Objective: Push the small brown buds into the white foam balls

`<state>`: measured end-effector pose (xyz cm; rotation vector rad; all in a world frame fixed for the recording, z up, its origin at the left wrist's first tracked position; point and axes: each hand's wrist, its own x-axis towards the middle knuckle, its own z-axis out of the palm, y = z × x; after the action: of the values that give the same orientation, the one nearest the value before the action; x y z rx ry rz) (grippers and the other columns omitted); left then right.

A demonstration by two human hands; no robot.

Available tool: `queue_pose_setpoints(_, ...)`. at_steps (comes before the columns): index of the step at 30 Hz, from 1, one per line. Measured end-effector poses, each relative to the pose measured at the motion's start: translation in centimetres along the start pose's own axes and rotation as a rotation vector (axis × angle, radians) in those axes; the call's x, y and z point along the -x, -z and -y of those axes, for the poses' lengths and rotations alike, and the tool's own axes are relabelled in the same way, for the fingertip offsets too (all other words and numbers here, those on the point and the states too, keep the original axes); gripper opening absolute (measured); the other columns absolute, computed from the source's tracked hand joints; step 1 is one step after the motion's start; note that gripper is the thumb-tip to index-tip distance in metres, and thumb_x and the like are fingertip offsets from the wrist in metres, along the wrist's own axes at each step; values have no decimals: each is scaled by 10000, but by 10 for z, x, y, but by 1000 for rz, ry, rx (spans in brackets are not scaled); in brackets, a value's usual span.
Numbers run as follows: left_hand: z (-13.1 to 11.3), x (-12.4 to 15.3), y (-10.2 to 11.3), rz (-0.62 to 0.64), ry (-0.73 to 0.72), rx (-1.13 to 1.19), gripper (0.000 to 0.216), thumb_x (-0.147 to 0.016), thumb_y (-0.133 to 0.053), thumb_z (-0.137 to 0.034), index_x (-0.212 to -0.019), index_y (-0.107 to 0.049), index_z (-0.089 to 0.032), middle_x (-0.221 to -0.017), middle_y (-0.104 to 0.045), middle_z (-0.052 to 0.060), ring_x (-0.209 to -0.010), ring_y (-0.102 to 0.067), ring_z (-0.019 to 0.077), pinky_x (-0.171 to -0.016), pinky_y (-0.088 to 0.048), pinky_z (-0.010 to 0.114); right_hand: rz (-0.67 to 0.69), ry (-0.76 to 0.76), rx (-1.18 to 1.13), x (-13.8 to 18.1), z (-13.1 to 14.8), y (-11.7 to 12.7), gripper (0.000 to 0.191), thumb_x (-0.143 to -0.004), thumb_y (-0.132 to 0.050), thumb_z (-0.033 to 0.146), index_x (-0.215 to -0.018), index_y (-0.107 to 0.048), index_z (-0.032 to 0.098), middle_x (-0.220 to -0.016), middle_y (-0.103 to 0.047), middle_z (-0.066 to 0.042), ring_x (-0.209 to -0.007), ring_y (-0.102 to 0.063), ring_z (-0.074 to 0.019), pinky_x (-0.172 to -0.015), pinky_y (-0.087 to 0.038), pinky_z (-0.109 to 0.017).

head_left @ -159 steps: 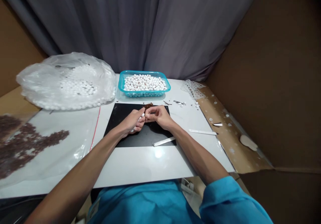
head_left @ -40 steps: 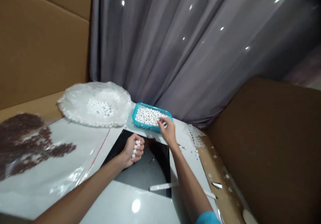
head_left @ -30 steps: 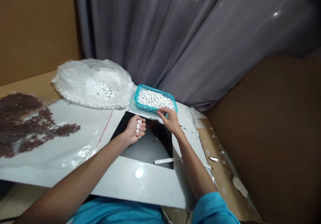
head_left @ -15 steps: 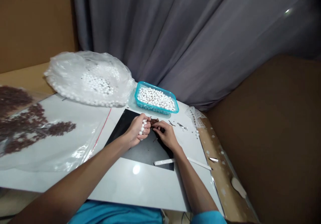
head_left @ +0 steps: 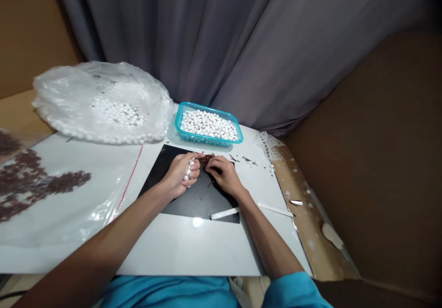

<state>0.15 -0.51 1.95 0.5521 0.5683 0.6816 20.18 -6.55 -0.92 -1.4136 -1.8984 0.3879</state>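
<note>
Several small white balls (head_left: 187,172) are clasped in the curled fingers of my left hand (head_left: 176,173). Its thumb and forefinger reach to a brown, crumbly-looking dried sprig (head_left: 207,160). On the other side of that sprig, my right hand (head_left: 225,175) has its fingers bent in a pinch against it; the fingertips are partly hidden. Both hands are over a black sheet (head_left: 196,202) on the white tabletop. Just beyond them stands a turquoise basket (head_left: 238,138) filled with white balls.
At the back left sits a large clear bag (head_left: 69,87) of white balls. A flat plastic bag with brown dried sprigs (head_left: 69,182) lies at left. White strips (head_left: 224,214), dark stem bits (head_left: 247,159) and a metal piece (head_left: 296,202) lie right. A grey curtain (head_left: 193,36) hangs behind.
The camera view has shifted, so the bags and basket appear farther left and the basket a little higher. Both hands stay at the brown sprig, with small finger movements.
</note>
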Motion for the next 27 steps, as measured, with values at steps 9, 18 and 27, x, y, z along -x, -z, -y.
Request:
queue_pose_setpoints(9, -7, -5, 6, 80, 262, 115, 80, -871, -582, -227, -911, -586, -157, -544, -302, -103, -335, -237, 63, -248, -151, 151, -193, -165, -306, 7, 24, 31, 162, -992, -680, 347, -1031, -775, 223, -1105, -795, -94, -957, -760, -259, -905, -617, -418)
queue_pose_setpoints(18, -1, -3, 6, 127, 275, -106, 211, -984, -669, -360, -1006, -605, -160, -604, -361, -91, -356, -278, 38, -274, -160, 114, -89, -260, -646, 5, 28, 22, 298, -928, -760, 491, -986, -763, 198, -924, -777, -70, -837, -738, -223, -757, -645, -359)
queue_pose_setpoints(27, 8, 0, -1, 199, 421, -145, 540, -933, -647, -668, -746, -411, -220, -565, -337, -79, -366, -208, 35, -296, -100, 113, -140, -353, -938, 4, 26, 11, 367, -842, -848, 526, -924, -726, 190, -766, -755, -22, -633, -718, -177, -680, -640, -335)
